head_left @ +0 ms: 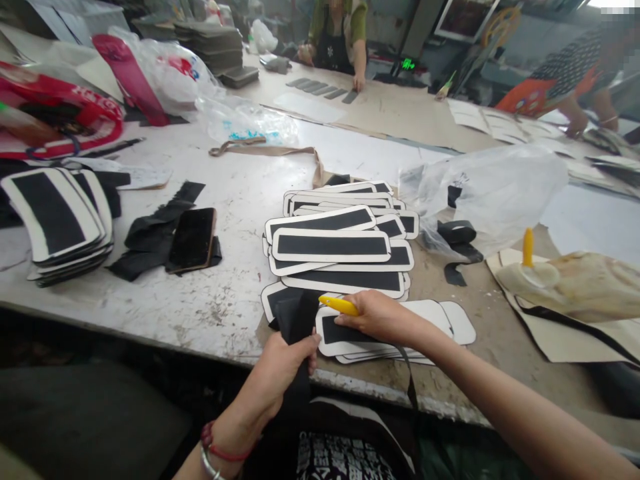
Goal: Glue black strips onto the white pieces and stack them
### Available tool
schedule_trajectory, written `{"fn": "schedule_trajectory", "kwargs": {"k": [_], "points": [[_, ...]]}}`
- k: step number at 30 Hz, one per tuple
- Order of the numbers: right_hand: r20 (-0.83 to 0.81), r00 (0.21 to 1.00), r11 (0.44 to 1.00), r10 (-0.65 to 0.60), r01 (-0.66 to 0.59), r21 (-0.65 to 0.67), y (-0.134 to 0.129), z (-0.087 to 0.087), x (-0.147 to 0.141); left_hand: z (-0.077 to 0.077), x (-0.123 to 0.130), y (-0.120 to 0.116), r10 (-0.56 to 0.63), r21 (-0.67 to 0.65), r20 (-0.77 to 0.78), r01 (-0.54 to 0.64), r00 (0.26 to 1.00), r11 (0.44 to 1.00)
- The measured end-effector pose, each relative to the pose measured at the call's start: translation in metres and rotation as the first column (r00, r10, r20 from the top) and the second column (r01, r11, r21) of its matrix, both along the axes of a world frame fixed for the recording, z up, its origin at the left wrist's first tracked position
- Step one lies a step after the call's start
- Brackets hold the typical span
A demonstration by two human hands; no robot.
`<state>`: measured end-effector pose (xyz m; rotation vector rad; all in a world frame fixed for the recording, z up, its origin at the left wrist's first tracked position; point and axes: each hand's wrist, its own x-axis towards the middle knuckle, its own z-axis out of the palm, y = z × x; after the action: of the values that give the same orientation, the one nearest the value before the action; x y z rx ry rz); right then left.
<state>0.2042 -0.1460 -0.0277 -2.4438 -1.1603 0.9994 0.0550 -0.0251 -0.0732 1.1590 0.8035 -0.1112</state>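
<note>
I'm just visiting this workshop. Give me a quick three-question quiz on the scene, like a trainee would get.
1. What colour is the tool in the right hand?
a) red
b) yellow
c) green

2. True or false: the phone lies on top of the white-edged panels.

3. Fill in the blank: the left hand grips ____ material.

Key: 1: b. 2: false; it lies on black scraps. 3: black.

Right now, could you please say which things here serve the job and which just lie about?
Apparently in use:
- yellow tool, right hand
- black strips, left hand
- white-bordered panels

Apparently lying about:
- phone
- beige strap
- crumpled plastic bag
</note>
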Motion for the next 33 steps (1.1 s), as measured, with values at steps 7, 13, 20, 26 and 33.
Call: {"fn": "schedule_trajectory", "kwargs": {"k": [7, 13, 20, 26, 33], "points": [[0.040, 0.999, 1.000, 0.019, -0.018, -0.018, 0.003, -0.001, 0.000, 0.005, 0.003, 0.002, -0.015, -0.038, -0.038, 0.014, 0.999, 0.999], [0.101, 0.994, 0.997, 0.044, -0.038, -0.060, 0.009, -0.001, -0.005, -0.007, 0.010, -0.001, 0.005, 0.026, -0.048, -0.004, 0.999, 1.000], [0.045, 0.999, 0.995, 0.013, -0.009, -0.095, -0.039, 0.012, 0.010, -0.016, 0.009, -0.003, 0.000, 0.122, -0.076, 0.009, 0.997, 0.993], [0.023, 0.966, 0.963, -0.258, 0.259, -0.067, -0.114, 0.020, 0.018, -0.008, 0.003, -0.004, -0.032, 0.096, -0.073, 0.039, 0.997, 0.995], [-0.129, 0.987, 0.992, -0.099, 0.108, 0.068, -0.064, 0.026, 0.005, -0.001, 0.003, -0.007, -0.029, 0.036, -0.077, 0.031, 0.997, 0.999]]}}
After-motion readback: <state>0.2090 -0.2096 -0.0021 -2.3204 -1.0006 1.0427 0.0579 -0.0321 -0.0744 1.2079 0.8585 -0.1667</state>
